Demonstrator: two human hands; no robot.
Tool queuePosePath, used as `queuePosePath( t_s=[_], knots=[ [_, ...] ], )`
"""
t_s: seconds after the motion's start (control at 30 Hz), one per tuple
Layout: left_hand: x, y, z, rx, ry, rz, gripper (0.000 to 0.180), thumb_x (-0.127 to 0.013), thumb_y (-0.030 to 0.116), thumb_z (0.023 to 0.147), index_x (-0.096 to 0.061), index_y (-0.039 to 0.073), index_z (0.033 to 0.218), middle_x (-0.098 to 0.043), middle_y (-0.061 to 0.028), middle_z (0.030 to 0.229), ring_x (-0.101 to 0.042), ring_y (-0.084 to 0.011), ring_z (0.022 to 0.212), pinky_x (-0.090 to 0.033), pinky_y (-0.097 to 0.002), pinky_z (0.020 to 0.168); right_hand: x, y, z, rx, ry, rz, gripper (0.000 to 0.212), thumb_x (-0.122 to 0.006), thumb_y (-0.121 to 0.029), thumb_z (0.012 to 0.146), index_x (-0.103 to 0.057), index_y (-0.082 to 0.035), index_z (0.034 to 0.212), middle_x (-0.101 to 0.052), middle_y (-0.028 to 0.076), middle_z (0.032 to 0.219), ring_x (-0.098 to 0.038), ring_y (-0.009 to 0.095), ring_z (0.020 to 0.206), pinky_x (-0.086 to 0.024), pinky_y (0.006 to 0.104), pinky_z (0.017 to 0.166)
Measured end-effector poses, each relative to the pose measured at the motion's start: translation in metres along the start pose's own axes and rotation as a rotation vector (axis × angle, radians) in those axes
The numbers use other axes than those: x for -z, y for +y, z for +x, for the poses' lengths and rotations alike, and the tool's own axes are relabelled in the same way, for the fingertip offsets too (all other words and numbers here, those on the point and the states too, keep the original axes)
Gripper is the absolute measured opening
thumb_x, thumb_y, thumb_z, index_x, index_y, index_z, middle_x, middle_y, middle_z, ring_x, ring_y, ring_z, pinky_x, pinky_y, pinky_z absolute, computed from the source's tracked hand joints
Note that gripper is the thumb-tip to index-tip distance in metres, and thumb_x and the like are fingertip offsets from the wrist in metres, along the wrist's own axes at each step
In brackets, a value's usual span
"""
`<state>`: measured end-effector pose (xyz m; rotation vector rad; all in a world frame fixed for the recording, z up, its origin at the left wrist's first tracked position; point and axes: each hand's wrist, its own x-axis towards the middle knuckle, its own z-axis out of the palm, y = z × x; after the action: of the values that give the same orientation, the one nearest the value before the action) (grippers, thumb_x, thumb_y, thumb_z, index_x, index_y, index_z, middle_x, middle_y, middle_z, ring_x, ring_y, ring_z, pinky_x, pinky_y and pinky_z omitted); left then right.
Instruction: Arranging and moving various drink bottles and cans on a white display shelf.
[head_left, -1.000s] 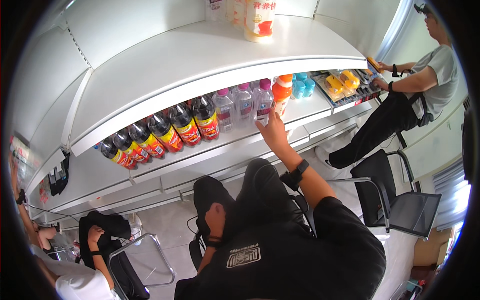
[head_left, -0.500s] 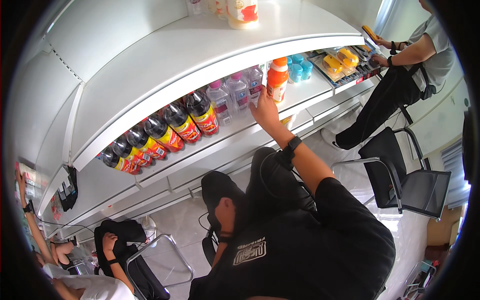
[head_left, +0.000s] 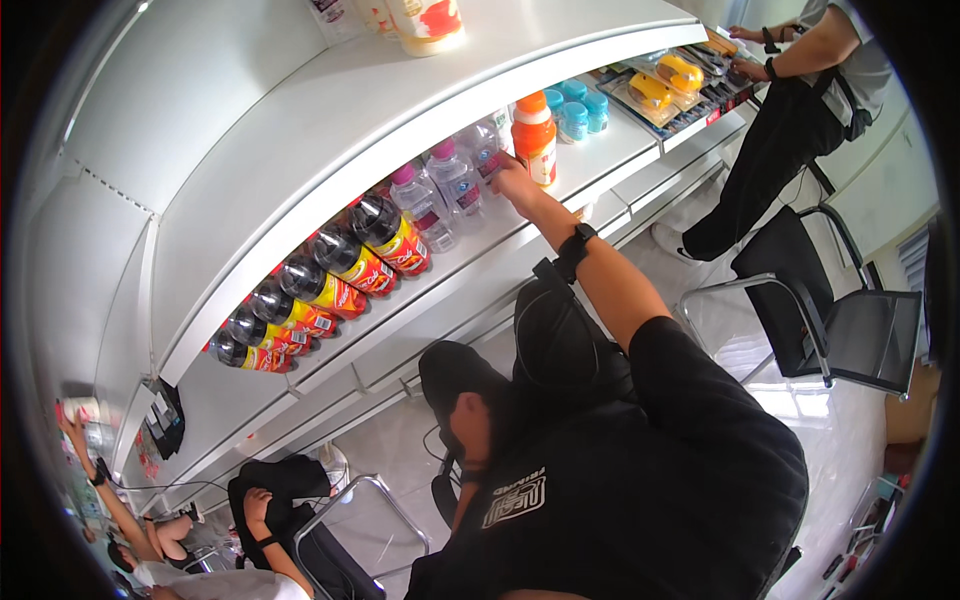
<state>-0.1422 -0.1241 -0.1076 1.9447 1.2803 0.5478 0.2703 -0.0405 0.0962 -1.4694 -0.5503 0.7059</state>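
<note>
Right fingers (head_left: 506, 166) at purple-labelled clear bottle (head_left: 482, 148), grip unclear, printed orange bottle (head_left: 536, 145) just beside

A white lower shelf (head_left: 628, 142) carries a close row of dark cola bottles (head_left: 338, 283) with red-and-yellow labels, then clear bottles (head_left: 424, 212) with purple caps, an orange bottle (head_left: 535, 142) with a white label, a cluster of small blue containers (head_left: 574, 122), and, toward the right end, clear packs holding yellow items (head_left: 650, 92). Above it, a broad white upper shelf (head_left: 340, 125) bears a pale container (head_left: 428, 22) with a red picture, standing near the back beside others partly cut off.
</note>
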Motion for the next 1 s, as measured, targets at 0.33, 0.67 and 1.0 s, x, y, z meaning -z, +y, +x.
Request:
queuePosePath(
  t_s=[0.33, 0.67, 1.0],
  knots=[
    [0.009, 0.02, -0.001, 0.098, -0.068, 0.031, 0.023, -0.052, 0.021, 0.094, -0.064, 0.003, 0.087, -0.059, -0.0074, 0.059, -0.059, -0.0182, 0.053, -0.045, -0.0324, 0.054, -0.007, 0.033, 0.055, 0.205, 0.041, -0.075, 0.083, -0.052, -0.005, 0.068, -0.036, -0.009, 0.149, -0.06, 0.024, 0.124, -0.057, 0.034, 0.116, -0.046, 0.0383, 0.095],
    [0.02, 0.051, -0.002, 0.038, -0.091, 0.072, 0.02, -0.053, 0.019, 0.095, -0.066, 0.004, 0.091, -0.063, -0.0077, 0.061, -0.061, -0.0192, 0.051, -0.048, -0.033, 0.051, -0.033, 0.022, 0.043, 0.426, 0.312, -0.285, 0.057, -0.047, 0.006, 0.074, -0.041, -0.001, 0.13, -0.056, 0.033, 0.115, -0.054, 0.043, 0.118, -0.044, 0.0459, 0.096],
    [0.018, 0.047, -0.001, 0.094, -0.105, 0.044, 0.024, -0.049, 0.023, 0.096, -0.065, 0.005, 0.091, -0.063, -0.0062, 0.06, -0.061, -0.0188, 0.05, -0.047, -0.0324, 0.051, -0.027, 0.008, 0.086, 0.342, 0.14, -0.366, 0.048, -0.047, 0.005, 0.081, -0.045, 0.005, 0.129, -0.052, 0.028, 0.13, -0.05, 0.04, 0.127, -0.042, 0.0428, 0.103]
  ],
)
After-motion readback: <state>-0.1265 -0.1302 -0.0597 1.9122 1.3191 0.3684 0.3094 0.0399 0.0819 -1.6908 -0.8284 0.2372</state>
